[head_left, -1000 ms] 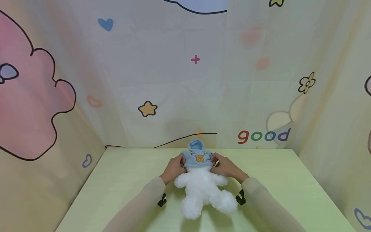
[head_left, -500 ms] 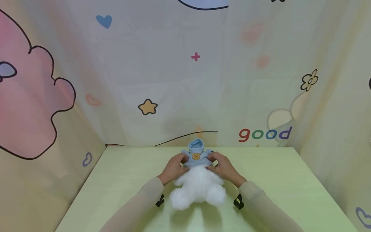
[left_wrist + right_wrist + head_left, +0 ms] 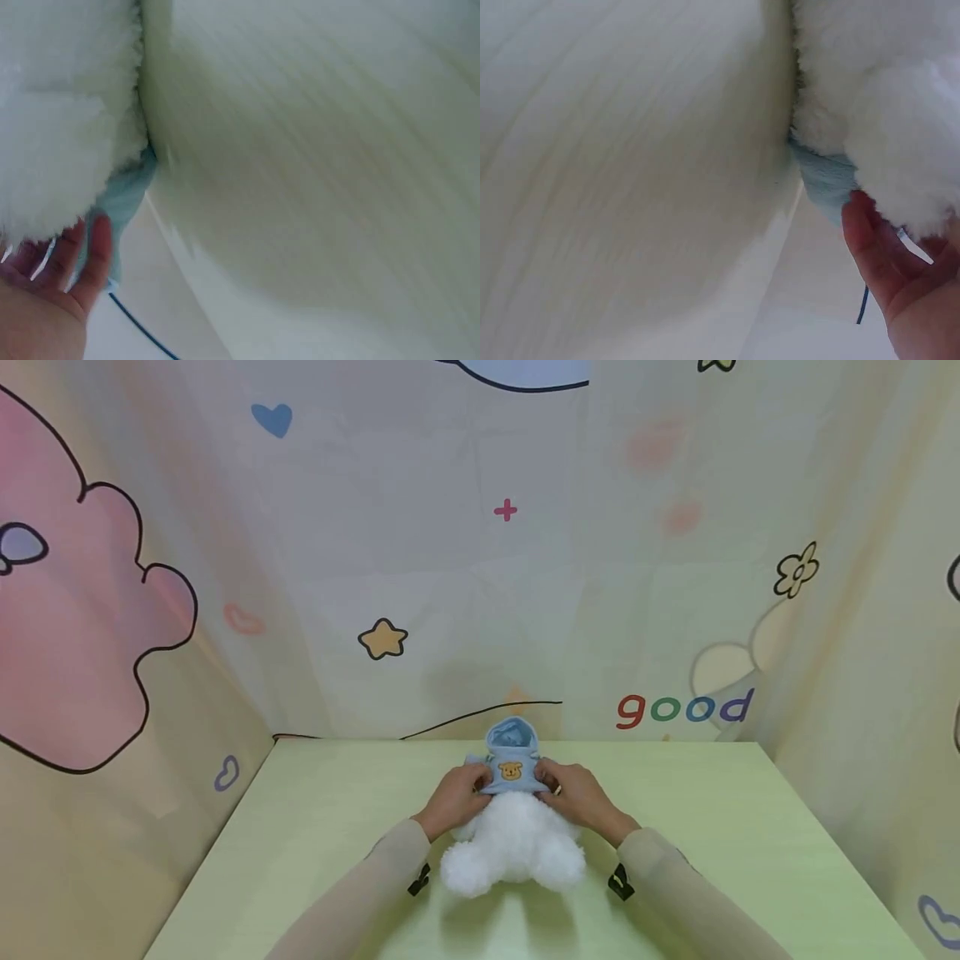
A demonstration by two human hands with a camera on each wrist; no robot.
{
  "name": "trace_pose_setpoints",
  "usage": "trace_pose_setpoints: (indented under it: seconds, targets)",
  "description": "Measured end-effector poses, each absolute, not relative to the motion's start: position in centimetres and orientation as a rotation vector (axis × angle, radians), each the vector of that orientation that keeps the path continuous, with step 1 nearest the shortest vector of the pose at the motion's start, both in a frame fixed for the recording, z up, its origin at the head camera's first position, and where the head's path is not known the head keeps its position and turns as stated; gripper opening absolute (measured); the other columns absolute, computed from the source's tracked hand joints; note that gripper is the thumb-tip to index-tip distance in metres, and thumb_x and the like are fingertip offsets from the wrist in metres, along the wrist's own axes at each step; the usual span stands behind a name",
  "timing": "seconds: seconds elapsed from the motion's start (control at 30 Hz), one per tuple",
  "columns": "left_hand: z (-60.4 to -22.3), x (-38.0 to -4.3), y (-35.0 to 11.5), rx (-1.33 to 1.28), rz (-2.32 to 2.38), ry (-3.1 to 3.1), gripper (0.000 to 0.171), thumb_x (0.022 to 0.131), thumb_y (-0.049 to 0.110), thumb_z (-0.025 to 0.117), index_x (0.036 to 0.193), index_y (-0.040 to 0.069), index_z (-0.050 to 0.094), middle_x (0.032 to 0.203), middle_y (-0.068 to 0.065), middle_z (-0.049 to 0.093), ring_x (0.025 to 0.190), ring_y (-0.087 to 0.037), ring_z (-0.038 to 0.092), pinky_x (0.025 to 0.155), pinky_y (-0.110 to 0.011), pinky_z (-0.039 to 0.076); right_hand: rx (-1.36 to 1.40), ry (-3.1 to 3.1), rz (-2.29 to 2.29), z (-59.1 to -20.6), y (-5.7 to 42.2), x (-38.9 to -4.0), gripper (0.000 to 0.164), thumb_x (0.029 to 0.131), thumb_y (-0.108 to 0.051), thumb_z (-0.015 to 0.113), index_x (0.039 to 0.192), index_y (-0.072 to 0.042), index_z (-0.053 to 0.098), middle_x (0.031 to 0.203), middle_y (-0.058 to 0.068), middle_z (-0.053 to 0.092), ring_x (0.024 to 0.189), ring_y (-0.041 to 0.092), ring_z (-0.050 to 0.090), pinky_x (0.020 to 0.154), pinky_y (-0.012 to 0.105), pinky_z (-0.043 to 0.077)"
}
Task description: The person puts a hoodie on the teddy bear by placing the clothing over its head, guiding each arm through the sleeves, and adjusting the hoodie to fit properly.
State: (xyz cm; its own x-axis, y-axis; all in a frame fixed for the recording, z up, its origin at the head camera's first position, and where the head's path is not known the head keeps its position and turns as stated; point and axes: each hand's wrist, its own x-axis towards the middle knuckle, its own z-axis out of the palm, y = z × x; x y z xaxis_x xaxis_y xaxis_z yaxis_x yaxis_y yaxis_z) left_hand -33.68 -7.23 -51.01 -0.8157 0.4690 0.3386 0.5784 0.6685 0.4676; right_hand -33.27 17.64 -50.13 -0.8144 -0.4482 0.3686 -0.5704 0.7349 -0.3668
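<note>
Blue cloth — a small hoodie (image 3: pixel 512 757) — is lying between the curled fingers of the left hand (image 3: pixel 454 799) and the right hand (image 3: pixel 577 793), which are both pinching its sides. A white plush (image 3: pixel 517 843) is meeting its lower edge, just below the fingers, while the table (image 3: pixel 337 810) is stretching beyond them on either side.
</note>
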Motion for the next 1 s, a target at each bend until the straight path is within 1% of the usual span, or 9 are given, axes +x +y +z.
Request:
trace_pose_setpoints:
  seconds: [0.13, 0.3, 0.4, 0.5, 0.6, 0.73, 0.8, 0.9, 1.0]
  targets:
    - [-50.9, -33.3, -7.8, -0.901, -0.944, -2.647, 0.021, 0.088, 0.005, 0.069, 0.107, 0.012, 0.065, 0.088, 0.0, 0.069, 0.077, -0.01, 0.061, 0.07, -0.023, 0.05, 0.855, -2.626, 0.672, -50.2, 17.8, -32.8, 0.015, 0.085, -0.018, 0.076, 0.098, -0.017, 0.067, 0.091, -0.005, 0.068, 0.082, 0.01, 0.065, 0.074, 0.029, 0.053]
    - [-50.5, -33.1, -7.8, -0.874, -1.059, -2.644, 0.016, 0.091, 0.006, 0.067, 0.106, 0.009, 0.07, 0.101, -0.008, 0.074, 0.087, -0.019, 0.071, 0.077, -0.03, 0.056, 0.826, -2.584, 0.703, -49.9, 17.2, -31.9, 0.017, 0.087, -0.011, 0.073, 0.103, -0.013, 0.068, 0.1, 0.0, 0.069, 0.085, 0.014, 0.066, 0.072, 0.026, 0.055]
    - [-50.7, -33.2, -7.4, -0.836, -1.067, -2.68, 0.016, 0.094, 0.008, 0.062, 0.109, 0.011, 0.068, 0.098, -0.008, 0.073, 0.085, -0.018, 0.069, 0.076, -0.031, 0.054, 0.779, -2.606, 0.743, -49.7, 16.8, -31.6, 0.019, 0.089, -0.006, 0.069, 0.107, -0.013, 0.068, 0.104, 0.003, 0.072, 0.086, 0.016, 0.068, 0.071, 0.025, 0.055]
    - [-51.0, -33.2, -7.3, -0.862, -1.06, -2.703, 0.017, 0.096, 0.009, 0.059, 0.111, 0.012, 0.068, 0.101, -0.007, 0.071, 0.088, -0.018, 0.066, 0.078, -0.032, 0.052, 0.763, -2.638, 0.769, -49.7, 16.8, -31.6, 0.019, 0.09, -0.006, 0.068, 0.107, -0.013, 0.068, 0.105, 0.004, 0.074, 0.089, 0.018, 0.069, 0.074, 0.03, 0.056]
    - [-50.9, -33.2, -7.4, -0.916, -1.068, -2.715, 0.015, 0.095, 0.008, 0.058, 0.106, 0.009, 0.068, 0.104, -0.006, 0.07, 0.093, -0.018, 0.064, 0.081, -0.032, 0.051, 0.789, -2.653, 0.804, -49.9, 16.9, -31.8, 0.019, 0.09, -0.005, 0.067, 0.107, -0.012, 0.066, 0.102, 0.005, 0.074, 0.091, 0.02, 0.07, 0.077, 0.036, 0.055]
    - [-50.6, -33.0, -7.3, -0.9, -1.135, -2.747, 0.008, 0.092, 0.009, 0.055, 0.1, 0.008, 0.06, 0.093, -0.004, 0.064, 0.084, -0.014, 0.058, 0.075, -0.029, 0.047, 0.746, -2.7, 0.884, -50.2, 17.2, -31.9, 0.025, 0.092, -0.005, 0.064, 0.115, -0.01, 0.058, 0.098, 0.004, 0.073, 0.093, 0.021, 0.069, 0.082, 0.04, 0.053]
    - [-50.7, -32.7, -7.2, -0.857, -1.165, -2.756, 0.012, 0.092, 0.009, 0.054, 0.104, 0.007, 0.054, 0.089, -0.003, 0.061, 0.078, -0.011, 0.055, 0.072, -0.027, 0.045, 0.703, -2.725, 0.908, -50.5, 17.3, -31.8, 0.028, 0.093, -0.006, 0.063, 0.12, -0.008, 0.055, 0.098, 0.003, 0.071, 0.094, 0.021, 0.067, 0.084, 0.041, 0.052]
    - [-51.0, -32.4, -6.9, -0.816, -1.134, -2.729, 0.024, 0.094, 0.009, 0.054, 0.117, 0.003, 0.053, 0.085, -0.003, 0.061, 0.072, -0.011, 0.055, 0.069, -0.025, 0.046, 0.671, -2.733, 0.957, -50.8, 17.3, -31.6, 0.03, 0.094, -0.006, 0.063, 0.123, -0.006, 0.057, 0.102, 0.006, 0.071, 0.099, 0.024, 0.067, 0.089, 0.044, 0.052]
    - [-51.2, -32.1, -6.6, -0.803, -1.071, -2.686, 0.03, 0.095, 0.009, 0.057, 0.124, 0.002, 0.059, 0.092, -0.005, 0.067, 0.079, -0.013, 0.062, 0.074, -0.026, 0.051, 0.67, -2.721, 0.97, -50.9, 17.6, -31.4, 0.029, 0.094, -0.006, 0.063, 0.122, -0.004, 0.06, 0.109, 0.01, 0.071, 0.103, 0.026, 0.067, 0.091, 0.046, 0.052]
